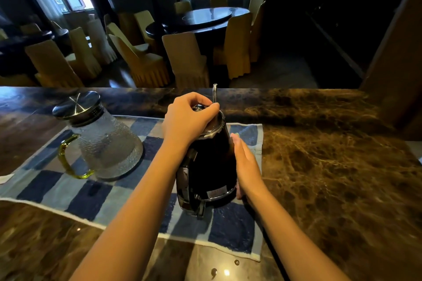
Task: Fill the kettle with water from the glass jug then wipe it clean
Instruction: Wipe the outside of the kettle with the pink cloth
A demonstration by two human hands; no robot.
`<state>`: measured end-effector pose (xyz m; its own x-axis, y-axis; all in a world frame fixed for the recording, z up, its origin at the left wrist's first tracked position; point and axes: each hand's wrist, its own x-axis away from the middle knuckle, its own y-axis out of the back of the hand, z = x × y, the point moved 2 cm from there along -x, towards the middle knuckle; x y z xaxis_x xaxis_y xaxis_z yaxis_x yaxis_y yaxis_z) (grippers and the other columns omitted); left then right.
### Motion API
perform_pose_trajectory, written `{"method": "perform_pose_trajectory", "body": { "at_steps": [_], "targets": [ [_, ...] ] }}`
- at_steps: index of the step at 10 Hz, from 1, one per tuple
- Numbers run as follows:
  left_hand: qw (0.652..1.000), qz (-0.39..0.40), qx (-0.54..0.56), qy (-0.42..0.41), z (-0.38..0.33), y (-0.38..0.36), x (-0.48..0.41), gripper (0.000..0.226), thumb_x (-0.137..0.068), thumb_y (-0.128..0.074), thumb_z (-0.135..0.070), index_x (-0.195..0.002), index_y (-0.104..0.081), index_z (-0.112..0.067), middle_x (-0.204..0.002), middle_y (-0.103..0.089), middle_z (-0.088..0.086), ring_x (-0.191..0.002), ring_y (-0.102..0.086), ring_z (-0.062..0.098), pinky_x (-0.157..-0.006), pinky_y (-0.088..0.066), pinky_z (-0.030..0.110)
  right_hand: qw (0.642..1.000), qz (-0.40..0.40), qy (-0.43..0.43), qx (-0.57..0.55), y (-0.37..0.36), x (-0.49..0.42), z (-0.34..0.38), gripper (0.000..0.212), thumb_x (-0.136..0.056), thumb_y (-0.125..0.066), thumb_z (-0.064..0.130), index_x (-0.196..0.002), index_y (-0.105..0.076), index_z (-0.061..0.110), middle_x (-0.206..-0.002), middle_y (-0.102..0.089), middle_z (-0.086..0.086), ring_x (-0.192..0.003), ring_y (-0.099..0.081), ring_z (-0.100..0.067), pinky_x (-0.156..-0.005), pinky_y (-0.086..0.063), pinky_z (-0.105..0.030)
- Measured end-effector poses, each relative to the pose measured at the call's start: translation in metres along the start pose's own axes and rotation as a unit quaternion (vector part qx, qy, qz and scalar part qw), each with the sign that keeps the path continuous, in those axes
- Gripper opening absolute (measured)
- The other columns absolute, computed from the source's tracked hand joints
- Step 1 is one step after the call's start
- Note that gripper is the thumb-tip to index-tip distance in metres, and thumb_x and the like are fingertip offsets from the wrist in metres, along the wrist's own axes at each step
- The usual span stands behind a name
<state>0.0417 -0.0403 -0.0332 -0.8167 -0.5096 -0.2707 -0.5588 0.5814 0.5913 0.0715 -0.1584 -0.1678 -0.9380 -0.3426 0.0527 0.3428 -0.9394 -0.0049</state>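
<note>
1. Currently the kettle [212, 162] stands upright on the checked cloth [68, 191] on the marble table [331, 166]. The glass jug [107, 143] is well apart on its left, capped.
2. The left hand [185, 121] sits on the kettle's top, fingers [205, 104] curled and pinching the knob [198, 107]. The right hand [246, 164] lies flat against the kettle's right wall, fingers [236, 141] straight and together.
3. Dim light hides the seam, so the lid may be seated or just lifting.
4. Risk: a stuck lid freeing suddenly could tip the kettle toward its handle, since the flat hand braces only 1 side.
5. Risk: the cloth could slip on the polished table.
</note>
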Motion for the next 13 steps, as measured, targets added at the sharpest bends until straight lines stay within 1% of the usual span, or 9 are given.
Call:
{"method": "perform_pose_trajectory", "body": {
  "at_steps": [2, 3, 5, 6, 7, 9, 10, 11, 13],
  "targets": [
    [1.000, -0.013, 0.006, 0.010, 0.006, 0.004, 0.008, 0.015, -0.079, -0.067, -0.040, -0.088, -0.071, -0.029, -0.094, -0.070, -0.009, -0.095, -0.062, 0.010, -0.085, -0.050, 0.033, 0.996, -0.051, 0.061, 0.033, -0.014, 0.058, 0.008, 0.036, -0.101, -0.028, 0.043, -0.135, -0.022, 0.054, -0.158, -0.021, 0.016, -0.147, -0.014, -0.003, -0.123, -0.013, -0.040],
    [1.000, -0.015, -0.012, 0.021, 0.006, 0.003, 0.009, 0.017, -0.078, -0.066, -0.043, -0.089, -0.070, -0.031, -0.097, -0.070, -0.009, -0.096, -0.062, 0.012, -0.083, -0.049, 0.033, 0.996, -0.005, 0.091, -0.020, -0.031, 0.086, 0.029, 0.035, -0.096, -0.023, 0.052, -0.127, -0.012, 0.061, -0.158, -0.003, 0.024, -0.143, 0.003, 0.009, -0.113, -0.005, -0.007],
    [0.998, -0.049, -0.036, 0.027, 0.005, 0.004, 0.018, 0.033, -0.085, -0.056, -0.056, -0.100, -0.065, -0.028, -0.100, -0.068, -0.008, -0.092, -0.060, 0.009, -0.059, -0.033, 0.019, 0.989, 0.005, 0.145, -0.043, -0.043, 0.063, 0.066, 0.044, -0.101, -0.019, 0.046, -0.145, -0.011, 0.044, -0.151, -0.009, 0.027, -0.125, -0.004, 0.032, -0.093, -0.001, 0.012],
    [0.997, -0.061, -0.047, 0.031, 0.002, 0.005, 0.020, 0.033, -0.085, -0.055, -0.056, -0.099, -0.066, -0.028, -0.103, -0.068, -0.008, -0.092, -0.058, 0.009, -0.057, -0.030, 0.020, 0.985, -0.095, 0.145, -0.012, -0.039, 0.053, 0.035, 0.038, -0.092, -0.025, 0.051, -0.129, -0.026, 0.059, -0.147, -0.029, 0.028, -0.137, -0.023, 0.013, -0.121, -0.016, -0.027],
    [0.996, -0.057, -0.057, 0.026, 0.003, 0.005, 0.020, 0.028, -0.086, -0.057, -0.051, -0.101, -0.066, -0.029, -0.105, -0.068, -0.009, -0.092, -0.055, 0.008, -0.056, -0.028, 0.017, 0.990, -0.117, 0.065, -0.051, -0.040, 0.070, 0.004, 0.040, -0.089, -0.028, 0.047, -0.125, -0.020, 0.062, -0.150, -0.025, 0.021, -0.140, -0.026, 0.001, -0.119, -0.023, -0.035],
    [0.997, -0.051, -0.063, 0.015, 0.006, 0.006, 0.018, 0.023, -0.082, -0.063, -0.044, -0.098, -0.066, -0.029, -0.100, -0.069, -0.011, -0.089, -0.056, 0.006, -0.057, -0.031, 0.016, 0.989, -0.071, 0.133, 0.007, -0.038, 0.053, 0.036, 0.039, -0.094, -0.024, 0.045, -0.132, -0.028, 0.056, -0.153, -0.029, 0.018, -0.144, -0.022, -0.003, -0.120, -0.017, -0.032],
    [0.997, -0.045, -0.056, 0.007, 0.007, 0.007, 0.015, 0.021, -0.080, -0.065, -0.044, -0.095, -0.067, -0.030, -0.096, -0.069, -0.012, -0.091, -0.061, 0.007, -0.061, -0.037, 0.016, 0.996, 0.010, 0.082, 0.041, -0.022, -0.012, 0.058, 0.035, -0.101, -0.031, 0.035, -0.100, -0.065, 0.043, -0.109, -0.063, 0.012, -0.114, -0.054, -0.012, -0.107, -0.040, -0.037],
    [0.998, -0.037, -0.042, -0.003, 0.008, 0.008, 0.012, 0.020, -0.080, -0.066, -0.043, -0.094, -0.068, -0.029, -0.095, -0.069, -0.013, -0.091, -0.061, 0.006, -0.064, -0.040, 0.014, 0.981, 0.123, 0.002, 0.150, -0.016, -0.045, 0.060, 0.030, -0.101, -0.039, 0.019, -0.081, -0.061, 0.019, -0.081, -0.054, 0.007, -0.082, -0.053, -0.010, -0.090, -0.048, -0.024],
    [0.999, -0.035, -0.041, -0.009, 0.010, 0.007, 0.010, 0.020, -0.079, -0.067, -0.042, -0.094, -0.069, -0.029, -0.093, -0.067, -0.015, -0.089, -0.060, 0.003, -0.065, -0.039, 0.013, 0.993, 0.090, -0.071, -0.040, -0.007, -0.043, 0.033, 0.024, -0.100, -0.043, 0.031, -0.080, -0.056, 0.031, -0.086, -0.058, 0.011, -0.081, -0.055, -0.004, -0.088, -0.047, -0.031]
  ]
}}
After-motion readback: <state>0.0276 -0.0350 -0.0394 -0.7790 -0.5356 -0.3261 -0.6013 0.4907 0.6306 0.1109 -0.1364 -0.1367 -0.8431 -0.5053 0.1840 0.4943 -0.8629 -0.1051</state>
